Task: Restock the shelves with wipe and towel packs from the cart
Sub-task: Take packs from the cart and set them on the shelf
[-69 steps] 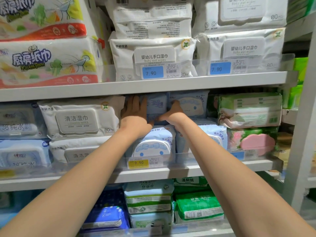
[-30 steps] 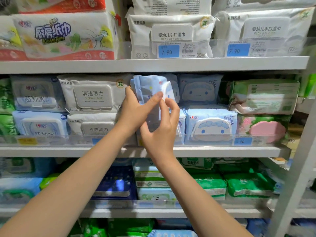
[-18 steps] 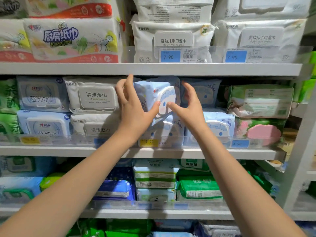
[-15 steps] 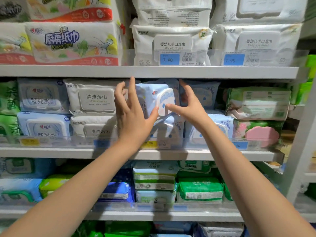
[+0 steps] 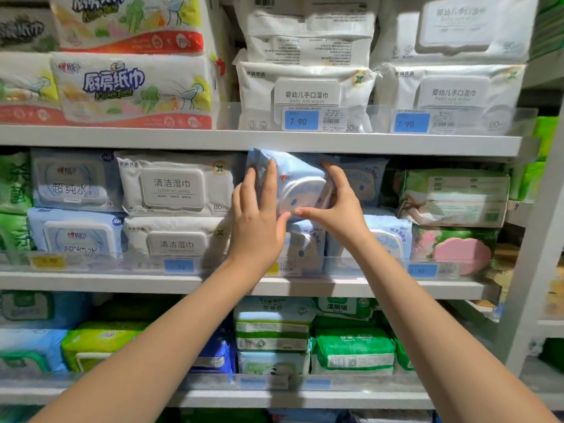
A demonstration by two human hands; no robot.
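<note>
A light blue wipe pack point(image 5: 297, 184) with a white cartoon lid sits tilted in the middle shelf point(image 5: 122, 282), on top of another blue pack point(image 5: 305, 242). My left hand point(image 5: 259, 221) presses its straight fingers against the pack's left face, with the thumb under the lower edge. My right hand point(image 5: 338, 206) curls round the pack's right side, its thumb reaching left beneath it. Matching blue packs point(image 5: 366, 181) stand just to the right. The cart is out of sight.
White cleaning-wipe packs point(image 5: 177, 184) sit left of the slot and green and pink packs point(image 5: 454, 196) to the right. The upper shelf point(image 5: 259, 140) hangs close above, with baby-wipe packs point(image 5: 305, 93) and kitchen towels point(image 5: 131, 87). A clear rail with price tags point(image 5: 180, 265) fronts the shelf.
The blue pack went from being held in front of the shelf to sitting deeper in the slot above the lower pack. Both hands followed it in and spread to its two sides.
</note>
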